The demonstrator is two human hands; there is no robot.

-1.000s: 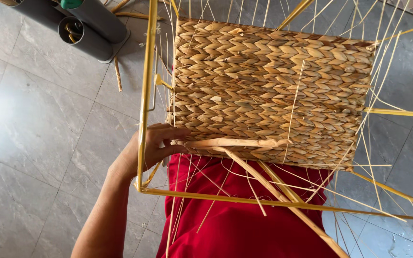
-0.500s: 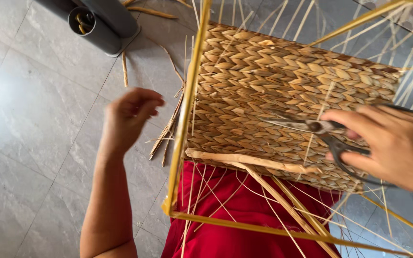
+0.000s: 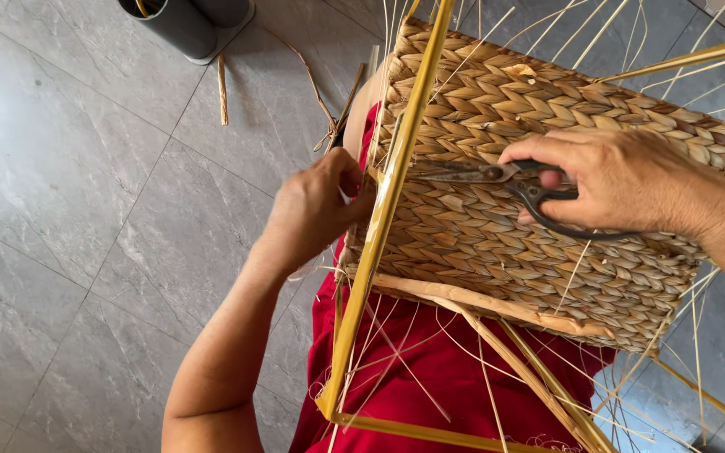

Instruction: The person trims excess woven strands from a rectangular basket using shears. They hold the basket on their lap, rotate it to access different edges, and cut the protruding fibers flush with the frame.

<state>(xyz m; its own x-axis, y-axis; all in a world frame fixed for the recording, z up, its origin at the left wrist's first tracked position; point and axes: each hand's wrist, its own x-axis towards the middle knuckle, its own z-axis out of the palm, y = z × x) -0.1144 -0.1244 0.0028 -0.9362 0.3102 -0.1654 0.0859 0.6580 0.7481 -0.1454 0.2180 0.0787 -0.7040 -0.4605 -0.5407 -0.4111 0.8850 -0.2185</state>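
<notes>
Woven basket [image 3: 547, 210]: your right hand [image 3: 623, 180] had closed around scissors [image 3: 497, 174], while your left hand [image 3: 320, 205], free half a second earlier, pinched its edge.

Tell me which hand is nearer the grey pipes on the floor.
Left. The left hand is at the basket's left edge, below the grey pipes; the right hand, holding scissors, is farther across.

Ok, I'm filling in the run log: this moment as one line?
left hand: gripping woven basket edge by yellow frame rod | right hand: holding scissors against weave
</notes>
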